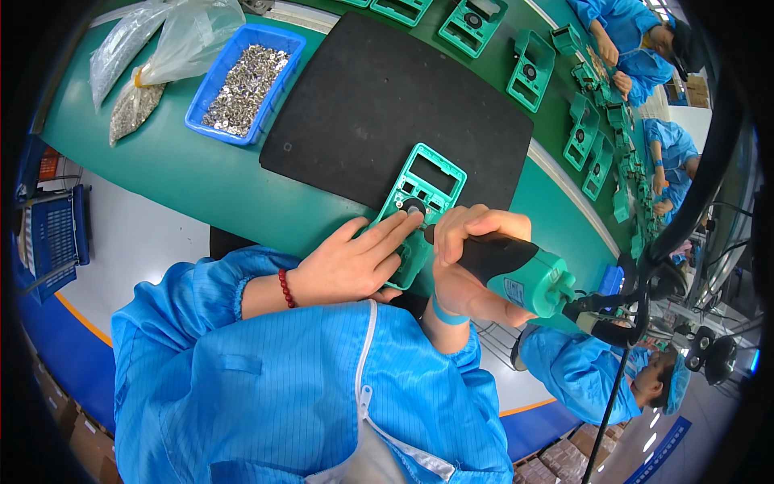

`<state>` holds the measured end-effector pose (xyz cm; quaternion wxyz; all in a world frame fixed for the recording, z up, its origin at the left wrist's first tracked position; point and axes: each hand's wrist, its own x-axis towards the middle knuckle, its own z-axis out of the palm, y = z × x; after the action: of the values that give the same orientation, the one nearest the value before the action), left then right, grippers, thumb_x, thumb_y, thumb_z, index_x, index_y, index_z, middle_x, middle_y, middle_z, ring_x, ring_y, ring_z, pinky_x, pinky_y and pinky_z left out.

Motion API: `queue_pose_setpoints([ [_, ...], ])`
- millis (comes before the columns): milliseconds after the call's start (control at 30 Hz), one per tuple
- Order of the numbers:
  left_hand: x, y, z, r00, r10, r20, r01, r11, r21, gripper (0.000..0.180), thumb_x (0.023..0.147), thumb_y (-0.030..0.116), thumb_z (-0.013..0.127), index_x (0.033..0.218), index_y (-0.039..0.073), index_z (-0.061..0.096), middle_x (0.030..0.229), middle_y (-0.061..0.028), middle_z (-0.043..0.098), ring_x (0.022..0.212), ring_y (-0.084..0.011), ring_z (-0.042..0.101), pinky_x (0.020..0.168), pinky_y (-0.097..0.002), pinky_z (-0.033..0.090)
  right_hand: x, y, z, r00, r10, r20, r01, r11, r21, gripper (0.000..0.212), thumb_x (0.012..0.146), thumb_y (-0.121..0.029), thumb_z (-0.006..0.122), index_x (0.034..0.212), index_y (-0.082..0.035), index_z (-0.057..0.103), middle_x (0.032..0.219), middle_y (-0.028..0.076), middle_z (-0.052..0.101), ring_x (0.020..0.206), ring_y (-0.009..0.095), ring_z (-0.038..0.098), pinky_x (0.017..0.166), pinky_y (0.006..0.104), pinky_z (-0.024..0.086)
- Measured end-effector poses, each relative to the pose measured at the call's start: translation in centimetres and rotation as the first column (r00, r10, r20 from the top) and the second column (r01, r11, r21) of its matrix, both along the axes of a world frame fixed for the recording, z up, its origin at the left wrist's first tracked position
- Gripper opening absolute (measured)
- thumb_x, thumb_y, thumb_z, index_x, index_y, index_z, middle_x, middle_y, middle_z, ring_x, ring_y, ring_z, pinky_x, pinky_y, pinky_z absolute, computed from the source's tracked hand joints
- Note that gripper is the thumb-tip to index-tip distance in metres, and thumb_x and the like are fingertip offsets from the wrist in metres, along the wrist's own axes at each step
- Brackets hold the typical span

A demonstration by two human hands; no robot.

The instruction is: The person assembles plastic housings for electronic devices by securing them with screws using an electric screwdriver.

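A green plastic housing (438,171) with a rectangular window lies at the near edge of the black mat, its lower end toward me. My left hand (347,262) holds it from the left, index and middle fingertips pressed by a round black part (413,206) inside it. In my right hand (468,258) is a green and black electric screwdriver (528,278), gripped around its body. The screwdriver is tilted, its front end pointing left toward the housing. Fingers hide the exact spot where its tip is.
A blue bin (270,101) of small metal parts stands at the left, beside clear plastic bags (185,40). The black mat (387,97) covers the bench's middle. Beyond a rail, several green housings (530,71) line the belt. Co-workers in blue (576,371) sit at the right.
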<state>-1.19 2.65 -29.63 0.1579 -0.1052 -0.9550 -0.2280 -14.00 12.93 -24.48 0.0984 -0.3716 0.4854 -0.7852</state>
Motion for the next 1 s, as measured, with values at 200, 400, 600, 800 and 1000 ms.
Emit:
queue_pose_setpoints([
  [200, 0.05, 0.10, -0.12, 1.000, 0.008, -0.006, -0.008, 1.000, -0.009, 0.040, 0.079, 0.042, 0.068, 0.083, 0.002, 0.066, 0.148, -0.0233, 0.045, 0.135, -0.0277, 0.047, 0.096, -0.0397, 0.044, 0.42, 0.05, 0.23, 0.996, -0.065, 0.059, 0.063, 0.997, 0.034, 0.100, 0.083, -0.089, 0.029, 0.106, 0.005, 0.053, 0.058, 0.007, 0.050, 0.045, 0.014, 0.043, 0.041, 0.0273, 0.033],
  [400, 0.12, 0.12, -0.25, 1.000, 0.009, -0.015, -0.009, 1.000, 0.005, 0.041, 0.078, 0.042, 0.069, 0.083, 0.002, 0.066, 0.148, -0.0230, 0.046, 0.135, -0.0277, 0.047, 0.096, -0.0394, 0.045, 0.12, -0.10, 0.16, 0.997, -0.078, 0.024, 0.078, 0.997, 0.022, 0.106, 0.083, -0.090, 0.021, 0.111, 0.007, 0.054, 0.058, 0.008, 0.050, 0.046, 0.015, 0.044, 0.042, 0.0289, 0.035],
  [600, 0.04, 0.08, -0.17, 1.000, 0.010, -0.008, -0.010, 1.000, -0.009, 0.041, 0.078, 0.043, 0.069, 0.083, 0.002, 0.067, 0.149, -0.0228, 0.045, 0.135, -0.0273, 0.047, 0.095, -0.0396, 0.045, 0.32, -0.38, 0.32, 0.993, -0.087, 0.082, 0.086, 0.996, 0.017, 0.101, 0.082, -0.090, 0.024, 0.101, 0.004, 0.053, 0.058, 0.008, 0.049, 0.045, 0.015, 0.043, 0.042, 0.0284, 0.034],
  [800, 0.10, 0.08, -0.21, 1.000, 0.006, -0.008, -0.006, 1.000, 0.001, 0.041, 0.078, 0.043, 0.069, 0.084, 0.002, 0.067, 0.149, -0.0233, 0.044, 0.136, -0.0278, 0.046, 0.096, -0.0402, 0.045, 0.23, -0.51, 0.37, 0.995, -0.067, 0.077, 0.067, 0.998, 0.003, 0.099, 0.081, -0.091, 0.024, 0.095, 0.003, 0.052, 0.056, 0.008, 0.049, 0.044, 0.015, 0.042, 0.041, 0.0280, 0.033],
  [1000, 0.19, 0.09, -0.18, 1.000, 0.001, 0.002, -0.001, 1.000, -0.001, 0.042, 0.079, 0.043, 0.068, 0.085, 0.002, 0.067, 0.149, -0.0240, 0.044, 0.136, -0.0283, 0.045, 0.096, -0.0412, 0.045, 0.31, -0.28, 0.51, 0.991, -0.101, 0.093, 0.095, 0.994, 0.062, 0.105, 0.081, -0.092, 0.025, 0.101, 0.006, 0.056, 0.055, 0.008, 0.049, 0.045, 0.015, 0.043, 0.041, 0.0280, 0.034],
])
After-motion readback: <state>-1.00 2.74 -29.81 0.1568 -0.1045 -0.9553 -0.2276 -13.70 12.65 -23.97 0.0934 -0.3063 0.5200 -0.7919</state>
